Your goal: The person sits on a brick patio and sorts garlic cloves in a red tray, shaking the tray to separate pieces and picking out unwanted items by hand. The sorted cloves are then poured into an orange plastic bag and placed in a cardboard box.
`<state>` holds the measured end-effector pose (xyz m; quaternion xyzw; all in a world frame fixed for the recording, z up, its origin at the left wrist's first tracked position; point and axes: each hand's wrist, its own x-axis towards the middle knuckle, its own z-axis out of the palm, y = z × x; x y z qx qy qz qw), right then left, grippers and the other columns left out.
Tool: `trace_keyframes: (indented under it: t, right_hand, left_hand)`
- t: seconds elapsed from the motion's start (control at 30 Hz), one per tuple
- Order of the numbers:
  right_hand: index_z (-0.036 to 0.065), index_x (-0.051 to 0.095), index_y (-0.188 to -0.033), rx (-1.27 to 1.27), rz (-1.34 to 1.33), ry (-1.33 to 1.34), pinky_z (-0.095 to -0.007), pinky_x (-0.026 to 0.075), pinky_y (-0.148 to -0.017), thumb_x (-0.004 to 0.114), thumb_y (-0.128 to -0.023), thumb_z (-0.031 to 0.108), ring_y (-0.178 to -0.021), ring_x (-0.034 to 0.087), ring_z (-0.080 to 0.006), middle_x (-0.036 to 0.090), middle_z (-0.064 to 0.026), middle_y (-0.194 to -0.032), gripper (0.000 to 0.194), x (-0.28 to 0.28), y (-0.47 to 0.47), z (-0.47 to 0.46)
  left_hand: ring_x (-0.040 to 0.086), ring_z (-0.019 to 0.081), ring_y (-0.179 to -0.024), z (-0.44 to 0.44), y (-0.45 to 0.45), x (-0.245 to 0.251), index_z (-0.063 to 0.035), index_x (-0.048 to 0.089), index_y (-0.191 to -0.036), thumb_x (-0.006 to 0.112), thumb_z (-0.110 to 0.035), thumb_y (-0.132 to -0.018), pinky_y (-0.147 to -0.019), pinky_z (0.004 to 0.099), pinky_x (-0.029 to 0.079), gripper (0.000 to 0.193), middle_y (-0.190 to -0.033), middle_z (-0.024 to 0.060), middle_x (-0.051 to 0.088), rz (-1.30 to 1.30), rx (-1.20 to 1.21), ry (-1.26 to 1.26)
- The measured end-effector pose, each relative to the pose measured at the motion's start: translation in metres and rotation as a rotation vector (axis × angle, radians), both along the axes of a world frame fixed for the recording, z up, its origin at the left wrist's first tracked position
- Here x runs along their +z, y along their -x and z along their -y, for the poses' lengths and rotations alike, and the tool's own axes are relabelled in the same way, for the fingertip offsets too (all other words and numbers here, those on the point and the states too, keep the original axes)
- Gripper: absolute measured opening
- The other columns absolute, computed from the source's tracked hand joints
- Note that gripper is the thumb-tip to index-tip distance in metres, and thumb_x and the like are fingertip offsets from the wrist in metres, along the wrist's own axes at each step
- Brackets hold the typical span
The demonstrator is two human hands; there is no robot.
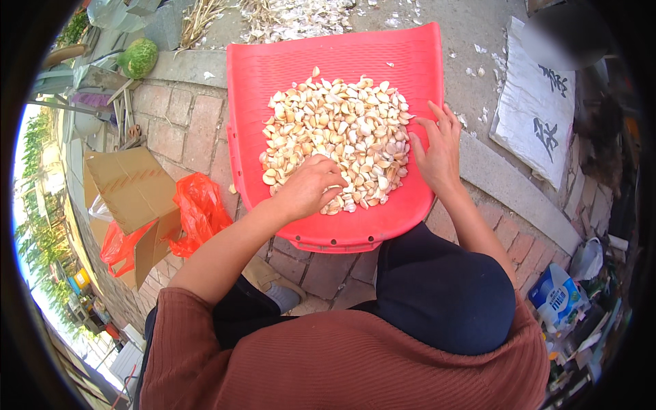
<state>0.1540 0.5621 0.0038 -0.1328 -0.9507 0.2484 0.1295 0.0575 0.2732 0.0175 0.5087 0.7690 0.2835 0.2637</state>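
Observation:
A heap of separated garlic cloves point(341, 136) covers the middle of a red plastic winnowing scoop point(333, 233) in front of me. The cloves are mostly pale cream, some with a purplish skin. My left hand point(315, 184) rests on the near-left part of the heap, fingers curled over the cloves; whether it pinches one is hidden. At the scoop's right side is my right hand point(438, 146), fingers spread, with the thumb beside the edge of the heap. Nothing shows between its fingers.
To the left, a cardboard box point(130, 187) and red plastic bags point(200, 215) sit on the brick paving point(166, 115). Garlic skins point(297, 20) lie beyond the scoop. A white woven sack point(535, 107) with writing lies at right; packaging litter point(558, 297) is near my right side.

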Motion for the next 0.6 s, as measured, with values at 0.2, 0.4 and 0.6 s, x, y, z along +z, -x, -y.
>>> trace_keyframes:
  t: [0.2, 0.4, 0.6]
  right_hand:
    - [0.005, 0.066, -0.112, 0.013, 0.008, -0.02, -0.0502, 0.034, -0.115, 0.074, -0.085, 0.009, -0.14, 0.035, -0.0423, 0.049, -0.016, -0.145, 0.028, 0.001, 0.002, 0.003]
    - [0.005, 0.067, -0.111, 0.01, 0.014, 0.006, -0.0505, 0.034, -0.115, 0.074, -0.084, 0.007, -0.141, 0.034, -0.0422, 0.05, -0.0161, -0.145, 0.027, 0.002, -0.001, 0.004]
    - [0.004, 0.067, -0.11, 0.023, 0.016, -0.016, -0.0504, 0.034, -0.115, 0.075, -0.083, 0.006, -0.14, 0.034, -0.0426, 0.051, -0.0157, -0.143, 0.029, 0.004, -0.001, 0.004]
  left_hand:
    - [0.062, 0.0358, -0.1, -0.111, -0.075, -0.036, -0.0032, 0.065, -0.104, 0.058, -0.011, -0.09, -0.082, 0.0463, 0.053, 0.017, -0.101, 0.0143, 0.062, 0.036, 0.286, -0.013]
    - [0.064, 0.035, -0.085, -0.078, -0.071, -0.031, -0.0017, 0.065, -0.102, 0.061, -0.004, -0.089, -0.078, 0.0424, 0.055, 0.014, -0.095, 0.0157, 0.058, 0.222, 0.249, -0.104]
    - [0.065, 0.0205, -0.088, 0.023, 0.032, -0.037, -0.0041, 0.068, -0.103, 0.073, -0.011, -0.088, -0.076, 0.0374, 0.053, 0.018, -0.096, 0.009, 0.057, 0.261, 0.785, 0.029]
